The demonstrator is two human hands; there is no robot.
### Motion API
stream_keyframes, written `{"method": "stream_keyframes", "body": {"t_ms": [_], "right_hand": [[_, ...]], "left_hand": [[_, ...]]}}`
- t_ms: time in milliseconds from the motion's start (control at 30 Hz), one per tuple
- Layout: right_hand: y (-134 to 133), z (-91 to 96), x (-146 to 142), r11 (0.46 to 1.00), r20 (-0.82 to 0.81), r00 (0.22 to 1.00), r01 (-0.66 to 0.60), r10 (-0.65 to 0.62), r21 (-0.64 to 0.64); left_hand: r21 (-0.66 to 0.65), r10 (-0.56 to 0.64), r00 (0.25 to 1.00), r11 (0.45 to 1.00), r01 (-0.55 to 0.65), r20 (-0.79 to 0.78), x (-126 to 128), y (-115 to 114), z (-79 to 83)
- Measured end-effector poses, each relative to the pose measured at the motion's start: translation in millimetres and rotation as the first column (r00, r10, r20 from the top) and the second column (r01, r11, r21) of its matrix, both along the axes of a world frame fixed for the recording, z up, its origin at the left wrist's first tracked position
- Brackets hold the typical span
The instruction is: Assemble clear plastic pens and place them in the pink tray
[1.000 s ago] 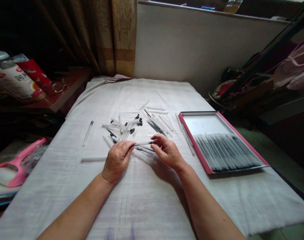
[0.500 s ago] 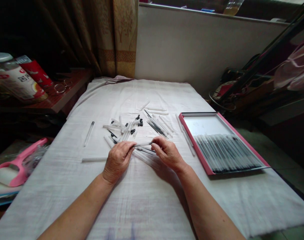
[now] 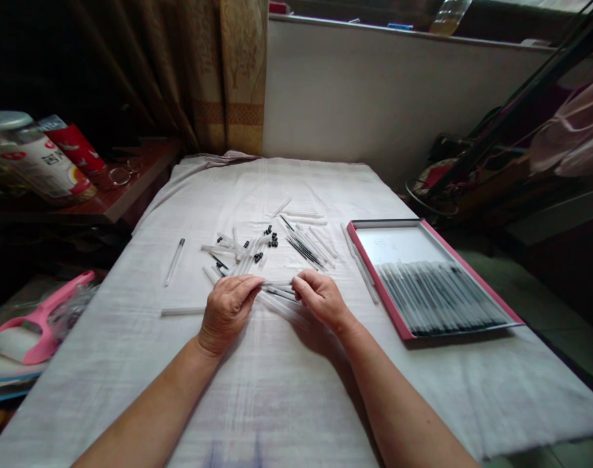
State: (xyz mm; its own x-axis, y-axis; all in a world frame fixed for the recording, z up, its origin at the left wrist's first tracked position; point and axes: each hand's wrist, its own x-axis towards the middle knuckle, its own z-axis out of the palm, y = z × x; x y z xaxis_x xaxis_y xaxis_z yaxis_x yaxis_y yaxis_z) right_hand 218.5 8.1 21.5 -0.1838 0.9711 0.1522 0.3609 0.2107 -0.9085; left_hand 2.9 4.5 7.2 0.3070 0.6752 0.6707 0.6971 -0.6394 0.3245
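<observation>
Between my two hands lies a translucent pen barrel (image 3: 277, 283), held level above the cloth. My left hand (image 3: 232, 307) is closed on its left end, thumb and forefinger pinched together. At the other end my right hand (image 3: 322, 298) pinches the tip; whatever small part sits in those fingers is hidden. Just beyond the hands is a loose pile of clear pen tubes (image 3: 242, 260) with small black plugs (image 3: 272, 239) among them. Dark thin refills (image 3: 303, 250) lie beside more clear tubes to the right. A black-ended pen (image 3: 175, 261) rests apart on the left.
An open pink-edged box (image 3: 384, 292) on the right holds a row of pens (image 3: 437, 296). A white cloth (image 3: 296, 390) covers the table. On the left are a pink-handled tape dispenser (image 3: 43, 325) and a side table with a jar (image 3: 43, 159) and glasses (image 3: 121, 174).
My right hand has drawn slightly left, and its fingers now cover the dark end of the barrel that showed before. My left hand keeps its grip. The view has shifted slightly.
</observation>
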Motion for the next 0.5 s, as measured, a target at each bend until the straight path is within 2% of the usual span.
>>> {"method": "stream_keyframes", "body": {"t_ms": [133,200,267,333,400,467,500], "right_hand": [[0.1,-0.3,-5.5,0.994,-0.116,0.993,-0.026,0.013,-0.105],[1.6,-1.2,-5.3,0.994,-0.139,0.99,-0.001,-0.015,-0.114],[4.3,-2.7,-2.7,0.992,-0.155,0.983,0.09,-0.103,-0.088],[7.1,-3.8,0.8,0.975,-0.198,0.955,0.212,-0.22,-0.058],[8.2,-4.0,2.4,0.958,-0.253,0.925,0.283,-0.283,-0.037],[6.3,-3.2,0.2,0.964,-0.279,0.925,0.267,-0.258,-0.005],[4.2,-2.5,-2.4,0.971,-0.271,0.936,0.237,-0.223,0.019]], "left_hand": [[0.068,-0.009,0.999,0.998,0.011,-0.033,0.7,0.4,0.5],[0.069,-0.002,0.999,0.998,0.005,-0.054,1.4,0.6,0.9],[0.056,0.064,0.997,0.997,-0.061,-0.049,2.1,0.4,1.6],[0.034,0.168,0.985,0.985,-0.169,0.022,3.1,-0.3,2.5],[-0.053,0.221,0.963,0.975,-0.215,0.151,4.9,-1.8,3.8],[-0.26,0.206,0.924,0.958,-0.123,0.322,8.6,-4.3,6.0],[-0.385,0.204,0.885,0.922,-0.031,0.419,11.1,-6.0,7.8]]}}
